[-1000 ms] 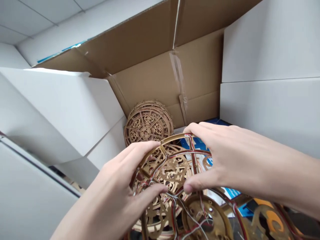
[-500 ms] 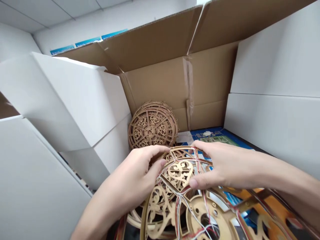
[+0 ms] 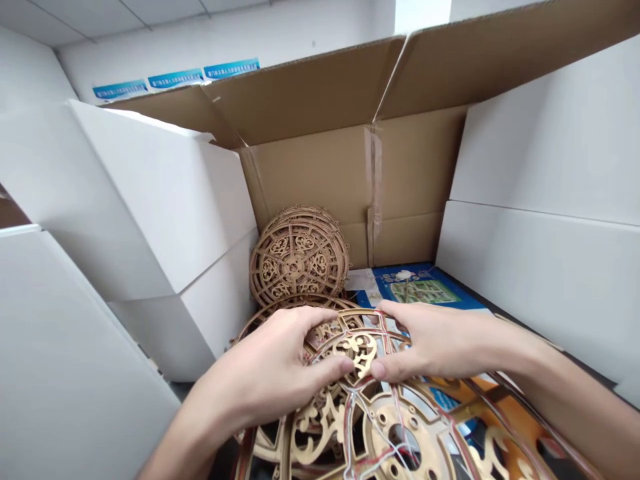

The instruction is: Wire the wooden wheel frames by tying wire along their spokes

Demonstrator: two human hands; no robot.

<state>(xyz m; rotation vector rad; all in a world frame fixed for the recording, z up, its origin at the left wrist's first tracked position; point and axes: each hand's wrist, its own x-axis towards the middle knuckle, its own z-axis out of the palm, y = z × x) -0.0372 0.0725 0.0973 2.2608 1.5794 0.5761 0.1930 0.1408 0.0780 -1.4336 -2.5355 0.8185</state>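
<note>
A round, gold-coloured openwork frame (image 3: 426, 448), with scrollwork and a pierced centre hub, is tilted towards me in the foreground. Red and white wires (image 3: 370, 460) run along its channels and across the hub. My left hand (image 3: 280, 360) grips the far rim from the left, thumb on the near face and fingertips over the edge. From the right, my right hand (image 3: 440, 337) pinches the same rim between thumb and fingers. Close behind the left hand, another similar frame (image 3: 260, 317) shows in part. A stack of matching round frames (image 3: 300, 260) leans farther back.
A large open cardboard box (image 3: 310, 177) forms the back wall. White panels (image 3: 165, 207) flank the left and more white panels (image 3: 540, 260) the right. A blue printed sheet (image 3: 450, 290) lies at the bottom, with something orange (image 3: 515, 420) at lower right.
The view has shifted slightly, so the hands and held frame appear a little lower. My left thumb reaches farther right across the frame. Both hands keep their grip.
</note>
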